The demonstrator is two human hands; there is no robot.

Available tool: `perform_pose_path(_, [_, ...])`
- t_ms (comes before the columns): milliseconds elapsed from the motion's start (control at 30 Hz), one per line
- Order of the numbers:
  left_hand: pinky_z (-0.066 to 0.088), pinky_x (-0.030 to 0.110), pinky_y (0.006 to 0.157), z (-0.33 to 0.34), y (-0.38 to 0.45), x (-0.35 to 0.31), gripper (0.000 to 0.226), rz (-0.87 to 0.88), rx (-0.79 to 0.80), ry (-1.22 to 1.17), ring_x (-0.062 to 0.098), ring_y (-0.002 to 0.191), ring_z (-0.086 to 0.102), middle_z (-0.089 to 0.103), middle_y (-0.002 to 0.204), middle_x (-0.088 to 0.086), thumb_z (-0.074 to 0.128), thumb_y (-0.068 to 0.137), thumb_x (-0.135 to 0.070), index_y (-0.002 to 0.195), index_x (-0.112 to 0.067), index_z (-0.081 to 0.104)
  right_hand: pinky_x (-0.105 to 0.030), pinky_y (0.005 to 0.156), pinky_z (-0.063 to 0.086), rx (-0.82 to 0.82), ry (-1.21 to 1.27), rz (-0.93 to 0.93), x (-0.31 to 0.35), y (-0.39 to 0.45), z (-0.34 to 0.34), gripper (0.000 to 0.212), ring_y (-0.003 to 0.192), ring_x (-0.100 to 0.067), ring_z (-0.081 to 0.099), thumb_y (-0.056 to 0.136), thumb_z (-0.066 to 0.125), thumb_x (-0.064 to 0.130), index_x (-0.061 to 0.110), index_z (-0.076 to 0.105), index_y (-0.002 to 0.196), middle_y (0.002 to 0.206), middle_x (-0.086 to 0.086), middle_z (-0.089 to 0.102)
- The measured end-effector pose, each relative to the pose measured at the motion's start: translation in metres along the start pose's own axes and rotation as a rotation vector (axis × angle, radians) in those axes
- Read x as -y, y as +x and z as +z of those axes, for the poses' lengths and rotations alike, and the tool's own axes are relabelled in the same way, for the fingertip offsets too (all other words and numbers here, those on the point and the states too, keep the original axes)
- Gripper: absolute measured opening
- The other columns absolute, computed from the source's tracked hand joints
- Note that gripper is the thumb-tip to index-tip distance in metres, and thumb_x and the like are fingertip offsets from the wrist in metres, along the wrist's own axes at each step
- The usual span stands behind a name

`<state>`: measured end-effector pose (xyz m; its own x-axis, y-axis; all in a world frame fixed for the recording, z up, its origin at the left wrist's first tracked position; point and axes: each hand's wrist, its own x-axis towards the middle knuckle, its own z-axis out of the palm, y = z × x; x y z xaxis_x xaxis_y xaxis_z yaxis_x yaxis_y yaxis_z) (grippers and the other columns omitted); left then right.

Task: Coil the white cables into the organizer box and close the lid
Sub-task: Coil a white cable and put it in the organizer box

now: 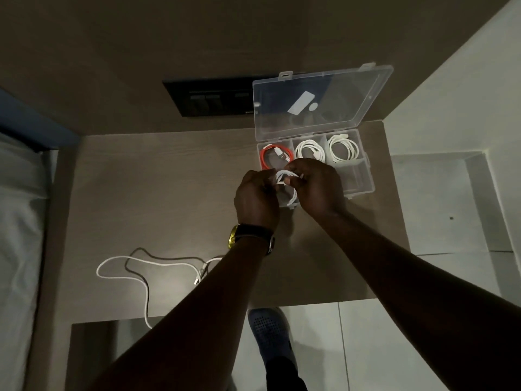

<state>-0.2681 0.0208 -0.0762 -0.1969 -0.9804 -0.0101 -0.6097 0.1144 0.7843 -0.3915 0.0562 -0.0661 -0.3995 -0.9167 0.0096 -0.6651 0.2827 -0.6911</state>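
A clear plastic organizer box (366, 176) stands at the table's far right, its lid (318, 100) open and upright against the wall. Its back row holds a red cable (267, 159) and two coiled white cables (310, 149), (344, 148). My left hand (255, 197) and my right hand (315, 184) meet over the box's front left compartment, both gripping a small white cable coil (286, 179). Another white cable (135, 270) lies loose and uncoiled on the table near the front left, partly hidden by my left forearm.
The wooden table (169, 198) ends at a front edge near my shoe (270, 331). A black switch panel (208, 98) is on the wall behind. A bed with white sheets (19, 235) borders the left. White floor tiles lie to the right.
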Motion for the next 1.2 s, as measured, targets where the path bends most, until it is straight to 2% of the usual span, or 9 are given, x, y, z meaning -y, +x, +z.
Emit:
perform_pose_path(133, [0.053,0.034,0.072,-0.004,-0.004,0.0,0.016,0.021,0.017,0.03,0.027,0.082,0.065,0.07,0.093,0.01,0.059,0.086,-0.003,0.092,-0.012,0.071,-0.024,0.069,0.039,0.069,-0.124,-0.064,-0.003,0.005,0.001,0.015,0.084,-0.017,0.062,0.078,0.076,0.009,0.014,0.072,0.092,0.098,-0.002,0.064])
perform_pose_path(233, [0.047,0.029,0.07,-0.01,-0.009,-0.002,0.013,0.002,0.104,0.063,0.026,0.083,0.062,0.061,0.103,0.01,0.065,0.085,-0.011,0.096,-0.012,0.071,-0.031,0.066,0.043,0.137,-0.227,-0.13,-0.005,0.006,0.004,0.017,0.085,-0.027,0.062,0.077,0.072,0.006,0.015,0.063,0.089,0.093,-0.003,0.065])
perform_pose_path(367, [0.046,0.026,0.07,-0.013,-0.021,0.004,0.035,0.123,0.224,0.095,0.024,0.09,0.054,0.049,0.099,0.002,0.077,0.072,-0.026,0.105,-0.016,0.069,-0.038,0.066,0.047,0.142,-0.29,-0.22,-0.009,0.002,0.004,0.018,0.085,-0.031,0.058,0.078,0.069,0.004,0.013,0.061,0.091,0.092,-0.008,0.066])
perform_pose_path(500, [0.05,0.029,0.07,-0.011,-0.02,0.013,0.041,0.17,0.254,0.147,0.025,0.085,0.054,0.048,0.106,0.009,0.075,0.075,-0.03,0.112,-0.014,0.065,-0.04,0.069,0.046,0.196,-0.352,-0.314,-0.013,0.005,0.002,0.004,0.085,-0.034,0.055,0.086,0.063,0.01,0.009,0.066,0.088,0.091,-0.009,0.066])
perform_pose_path(600, [0.053,0.032,0.072,-0.011,-0.022,0.013,0.045,0.181,0.289,0.196,0.026,0.087,0.055,0.045,0.115,0.012,0.068,0.082,-0.03,0.123,-0.015,0.059,-0.04,0.078,0.046,0.241,-0.469,-0.387,-0.021,-0.004,-0.01,0.024,0.095,-0.03,0.052,0.096,0.054,0.027,0.013,0.069,0.109,0.11,-0.003,0.067])
perform_pose_path(667, [0.053,0.032,0.067,-0.013,-0.028,0.013,0.047,0.212,0.287,0.216,0.026,0.086,0.055,0.044,0.118,0.013,0.065,0.084,-0.029,0.128,-0.016,0.055,-0.041,0.078,0.047,0.259,-0.598,-0.418,-0.025,-0.014,-0.019,0.036,0.103,-0.03,0.052,0.098,0.048,0.033,0.016,0.06,0.127,0.125,0.0,0.062])
perform_pose_path(800, [0.047,0.029,0.059,-0.013,-0.036,0.014,0.046,0.253,0.303,0.225,0.022,0.083,0.054,0.044,0.122,0.012,0.058,0.086,-0.029,0.131,-0.02,0.052,-0.044,0.08,0.042,0.282,-0.732,-0.388,-0.026,-0.029,-0.022,0.046,0.112,-0.034,0.052,0.096,0.04,0.04,0.016,0.054,0.133,0.135,-0.004,0.055])
perform_pose_path(933, [0.052,0.036,0.062,-0.01,-0.039,0.014,0.045,0.208,0.306,0.258,0.026,0.086,0.055,0.043,0.126,0.011,0.053,0.088,-0.036,0.131,-0.022,0.05,-0.044,0.082,0.038,0.328,-0.796,-0.337,-0.021,-0.036,-0.014,0.057,0.114,-0.034,0.051,0.096,0.04,0.052,0.012,0.051,0.134,0.135,-0.008,0.053])
perform_pose_path(1200, [0.054,0.036,0.066,-0.01,-0.036,0.004,0.046,0.126,0.307,0.209,0.031,0.09,0.058,0.041,0.128,0.013,0.054,0.084,-0.035,0.128,-0.019,0.053,-0.044,0.081,0.04,0.37,-0.685,-0.211,-0.009,-0.027,-0.013,0.048,0.113,-0.034,0.047,0.09,0.054,0.043,0.018,0.055,0.131,0.13,-0.005,0.051])
